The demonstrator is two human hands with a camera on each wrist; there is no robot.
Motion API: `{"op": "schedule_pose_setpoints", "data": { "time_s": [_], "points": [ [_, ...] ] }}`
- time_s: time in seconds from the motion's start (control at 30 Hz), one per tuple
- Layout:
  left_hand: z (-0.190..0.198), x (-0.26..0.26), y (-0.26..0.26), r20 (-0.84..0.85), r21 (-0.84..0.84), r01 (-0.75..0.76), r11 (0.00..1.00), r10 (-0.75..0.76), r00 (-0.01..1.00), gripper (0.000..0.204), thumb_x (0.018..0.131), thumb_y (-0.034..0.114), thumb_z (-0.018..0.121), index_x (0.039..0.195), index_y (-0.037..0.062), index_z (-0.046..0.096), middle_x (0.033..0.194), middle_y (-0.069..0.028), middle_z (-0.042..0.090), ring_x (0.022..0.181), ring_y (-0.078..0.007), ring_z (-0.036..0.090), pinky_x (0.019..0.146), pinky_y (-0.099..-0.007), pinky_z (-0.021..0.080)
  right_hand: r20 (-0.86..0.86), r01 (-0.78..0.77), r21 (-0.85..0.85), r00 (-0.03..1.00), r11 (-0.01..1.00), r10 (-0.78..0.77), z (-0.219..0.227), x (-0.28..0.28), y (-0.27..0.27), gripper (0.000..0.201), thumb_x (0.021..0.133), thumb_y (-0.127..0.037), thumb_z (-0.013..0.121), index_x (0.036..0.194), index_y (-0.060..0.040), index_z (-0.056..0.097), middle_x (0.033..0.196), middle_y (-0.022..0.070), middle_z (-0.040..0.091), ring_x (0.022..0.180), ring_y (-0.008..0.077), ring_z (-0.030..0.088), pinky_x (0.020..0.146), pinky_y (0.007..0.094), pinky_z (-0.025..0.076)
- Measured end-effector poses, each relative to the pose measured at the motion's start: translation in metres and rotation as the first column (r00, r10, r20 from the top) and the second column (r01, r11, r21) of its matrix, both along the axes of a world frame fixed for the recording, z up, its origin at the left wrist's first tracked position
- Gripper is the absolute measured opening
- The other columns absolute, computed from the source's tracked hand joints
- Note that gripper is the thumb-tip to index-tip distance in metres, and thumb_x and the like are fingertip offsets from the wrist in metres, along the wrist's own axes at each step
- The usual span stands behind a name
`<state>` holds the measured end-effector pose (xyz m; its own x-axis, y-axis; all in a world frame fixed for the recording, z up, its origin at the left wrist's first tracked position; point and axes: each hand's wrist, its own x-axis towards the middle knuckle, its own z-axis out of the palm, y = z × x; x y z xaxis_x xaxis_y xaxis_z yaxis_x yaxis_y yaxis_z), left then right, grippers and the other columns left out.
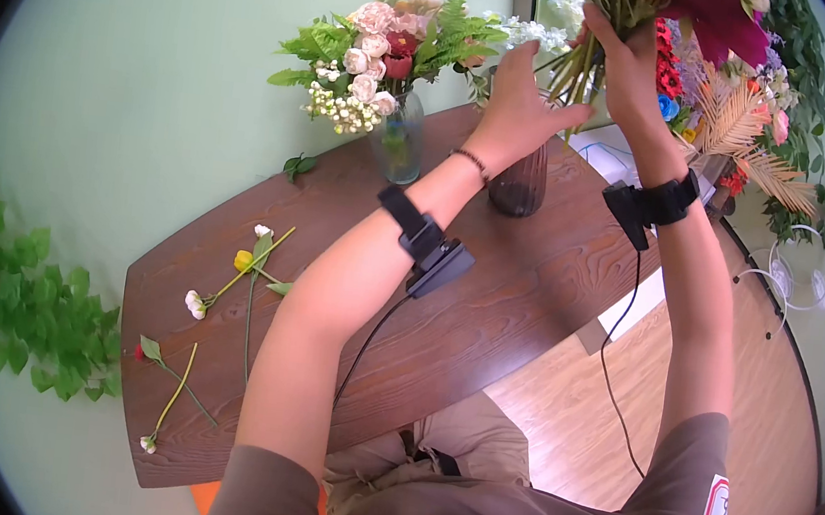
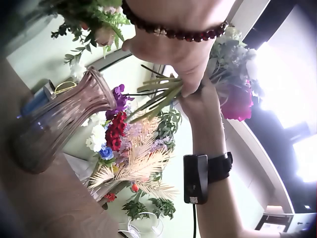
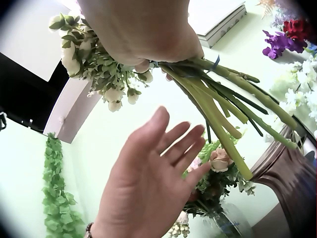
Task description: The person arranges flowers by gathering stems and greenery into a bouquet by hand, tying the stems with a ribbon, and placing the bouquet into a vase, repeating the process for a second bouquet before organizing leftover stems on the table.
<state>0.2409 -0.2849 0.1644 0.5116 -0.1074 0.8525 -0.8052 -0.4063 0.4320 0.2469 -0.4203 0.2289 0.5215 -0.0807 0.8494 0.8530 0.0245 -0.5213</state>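
Note:
My right hand (image 1: 634, 80) grips a bouquet (image 1: 720, 24) by its upper stems, high over the back of the table. White flowers and a large magenta bloom top it, and the cut stems (image 3: 225, 111) fan out below the fist, tied with a dark blue strip. Beside those stems my left hand (image 3: 153, 181) is spread, fingers straight and thumb apart, holding nothing. Under both hands stands a ribbed brownish glass vase (image 2: 69, 116) with a flared rim; in the head view the left hand partly covers this vase (image 1: 521, 183). The stem ends hang close to its rim.
A clear glass vase (image 1: 400, 151) of pink roses and fern stands by the wall. Several loose flower stems (image 1: 256, 266) lie on the left of the dark wooden table (image 1: 395, 326). More flowers and dried palm leaves (image 1: 738, 126) fill the right side, near white headphones (image 1: 783, 276).

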Motion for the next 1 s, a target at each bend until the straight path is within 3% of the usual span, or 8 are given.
{"op": "schedule_pose_setpoints", "data": {
  "time_s": [0.03,0.1,0.3,0.43,0.5,0.53,0.83,1.0],
  "points": [
    [0.007,0.002,-0.002,0.002,-0.001,-0.001,1.000,0.001,1.000,0.086,0.062,0.033,0.079,0.123,-0.0105,0.038,0.123,-0.0245,0.046,0.118,-0.0327,0.044,0.100,-0.0369,0.036,0.002,-0.001,-0.001,1.000,1.000,0.001,0.002,0.000,0.007,0.019,0.086,-0.018,0.062,0.088,-0.0012,0.054,0.070,0.0040,0.057,0.065,0.0133,0.057,0.063,0.0274,0.047],
    [0.019,0.014,-0.006,-0.080,0.060,0.070,0.996,-0.065,0.995,0.104,0.055,0.043,0.082,0.127,-0.0138,0.033,0.122,-0.0296,0.046,0.115,-0.0382,0.048,0.098,-0.0410,0.037,-0.030,0.099,0.096,0.995,0.990,-0.097,0.009,0.002,0.015,0.047,0.083,-0.008,0.061,0.125,-0.0039,0.041,0.095,0.0064,0.057,0.076,0.0136,0.055,0.065,0.0280,0.047],
    [0.029,0.033,-0.005,-0.148,0.161,0.010,0.987,0.014,0.989,0.075,0.053,0.041,0.085,0.101,-0.0061,0.051,0.089,-0.0198,0.064,0.087,-0.0347,0.063,0.081,-0.0376,0.048,0.007,-0.012,0.137,1.000,0.990,0.011,0.029,0.011,0.025,0.028,0.084,-0.005,0.060,0.108,-0.0032,0.048,0.081,0.0034,0.055,0.063,0.0119,0.052,0.055,0.0261,0.044],
    [0.029,0.055,-0.009,-0.266,-0.125,0.115,0.985,-0.145,0.953,0.045,0.059,0.020,0.083,0.084,-0.0060,0.056,0.080,-0.0172,0.063,0.074,-0.0248,0.064,0.066,-0.0329,0.050,0.049,-0.071,0.208,0.997,0.976,0.062,0.027,0.022,0.030,0.028,0.083,-0.004,0.061,0.109,-0.0023,0.048,0.079,0.0030,0.055,0.063,0.0123,0.052,0.056,0.0262,0.044],
    [0.027,0.055,-0.010,-0.368,-0.395,0.369,0.842,-0.512,0.776,0.026,0.070,0.012,0.075,0.084,-0.0017,0.058,0.071,-0.0077,0.062,0.062,-0.0133,0.059,0.058,-0.0275,0.047,0.029,0.098,0.123,0.994,0.988,-0.102,0.023,0.027,0.029,0.029,0.083,-0.005,0.062,0.108,-0.0009,0.049,0.083,0.0035,0.056,0.066,0.0126,0.053,0.057,0.0264,0.045],
    [0.026,0.056,-0.010,-0.401,-0.385,0.377,0.842,-0.521,0.753,0.019,0.072,0.007,0.071,0.085,-0.0014,0.059,0.070,-0.0058,0.060,0.060,-0.0125,0.057,0.057,-0.0263,0.046,0.027,0.100,0.124,0.994,0.987,-0.104,0.022,0.029,0.028,0.029,0.083,-0.005,0.062,0.108,-0.0009,0.049,0.083,0.0035,0.056,0.066,0.0126,0.053,0.057,0.0264,0.045],
    [0.011,0.091,-0.010,-0.430,-0.512,0.475,0.716,-0.692,0.579,0.023,0.070,0.004,0.075,0.084,-0.0059,0.060,0.073,-0.0088,0.063,0.060,-0.0151,0.059,0.055,-0.0282,0.048,0.006,0.036,0.076,0.999,0.996,-0.036,0.008,0.056,0.021,0.034,0.084,-0.010,0.062,0.113,0.0008,0.048,0.088,0.0044,0.057,0.073,0.0132,0.054,0.063,0.0279,0.045],
    [0.004,0.090,-0.008,-0.504,-0.447,0.420,0.790,-0.610,0.611,0.023,0.066,0.003,0.078,0.082,-0.0059,0.063,0.073,-0.0100,0.064,0.062,-0.0157,0.060,0.057,-0.0285,0.048,-0.061,-0.008,0.062,0.998,0.998,0.012,-0.010,0.072,0.015,0.046,0.085,-0.012,0.062,0.125,-0.0017,0.042,0.103,0.0076,0.056,0.089,0.0161,0.054,0.075,0.0296,0.046]
  ]
}}
